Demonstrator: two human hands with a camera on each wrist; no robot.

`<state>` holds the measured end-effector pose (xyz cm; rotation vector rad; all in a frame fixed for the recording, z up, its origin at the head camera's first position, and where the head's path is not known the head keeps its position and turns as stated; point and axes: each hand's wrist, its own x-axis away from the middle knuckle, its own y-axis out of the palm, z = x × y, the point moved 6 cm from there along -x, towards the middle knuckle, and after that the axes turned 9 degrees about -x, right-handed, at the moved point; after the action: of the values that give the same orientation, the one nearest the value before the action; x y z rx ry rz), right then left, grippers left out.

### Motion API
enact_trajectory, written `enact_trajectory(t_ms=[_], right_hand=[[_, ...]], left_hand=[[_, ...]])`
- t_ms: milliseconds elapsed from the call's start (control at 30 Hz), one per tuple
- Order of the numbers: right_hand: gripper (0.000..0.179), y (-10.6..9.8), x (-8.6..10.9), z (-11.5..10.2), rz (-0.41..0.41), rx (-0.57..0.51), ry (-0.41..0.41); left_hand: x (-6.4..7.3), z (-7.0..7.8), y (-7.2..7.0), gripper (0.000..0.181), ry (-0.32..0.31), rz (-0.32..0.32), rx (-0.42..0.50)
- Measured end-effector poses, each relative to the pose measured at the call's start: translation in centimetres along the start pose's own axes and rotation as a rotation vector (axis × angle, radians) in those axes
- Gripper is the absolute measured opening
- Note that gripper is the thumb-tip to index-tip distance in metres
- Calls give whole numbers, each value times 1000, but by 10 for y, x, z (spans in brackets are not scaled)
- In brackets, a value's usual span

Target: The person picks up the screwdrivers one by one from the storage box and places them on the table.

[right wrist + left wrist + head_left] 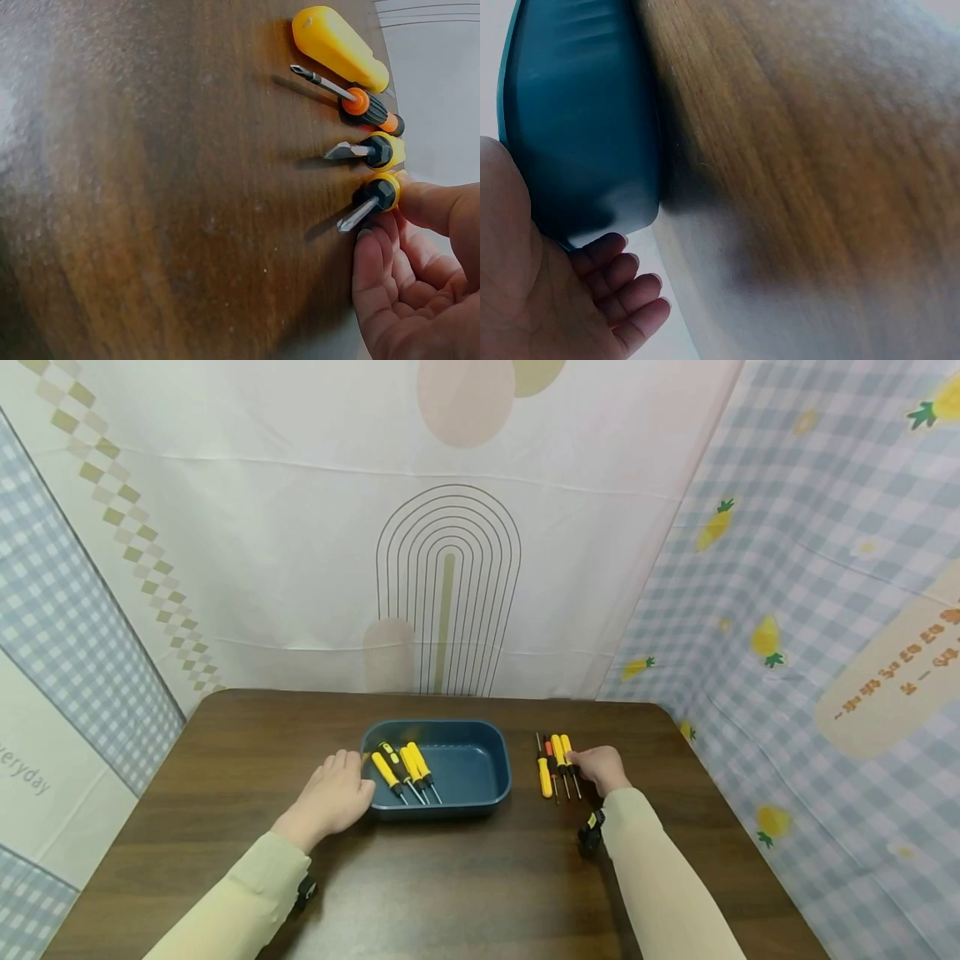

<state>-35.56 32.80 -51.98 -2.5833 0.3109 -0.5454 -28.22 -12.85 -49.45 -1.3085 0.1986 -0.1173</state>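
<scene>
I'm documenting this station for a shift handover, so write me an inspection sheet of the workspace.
Surface: brown wood-grain table.
Job's things: blue tray holding four screwdrivers; row of four more screwdrivers to its right.
Clutter: nothing seen.
Hands: left hand at the tray's left end, grip unclear; right hand pinching the rightmost screwdriver by its yellow handle.
Cables: nothing seen.
Surroundings: printed cloth behind, blue-checked cloth at both sides.

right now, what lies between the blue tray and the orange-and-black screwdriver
A yellow-handled screwdriver lies there, with bare table between it and the tray; head view shows this.
</scene>
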Motion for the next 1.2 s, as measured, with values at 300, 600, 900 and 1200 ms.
enact_trajectory(t_ms=[300, 600, 900, 1200], right_hand=[[38, -2, -1, 4, -9, -20, 9], [46, -5, 5, 1, -36, -108, -22], [60, -3, 19, -23, -25, -125, -195], [65, 17, 37, -65, -94, -193, -283]], left_hand=[[0, 1, -1, 33, -5, -3, 0], [0, 2, -1, 34, -7, -16, -1], [0, 2, -3, 35, -9, -24, -2], [1, 1, -3, 34, -6, -29, -2]])
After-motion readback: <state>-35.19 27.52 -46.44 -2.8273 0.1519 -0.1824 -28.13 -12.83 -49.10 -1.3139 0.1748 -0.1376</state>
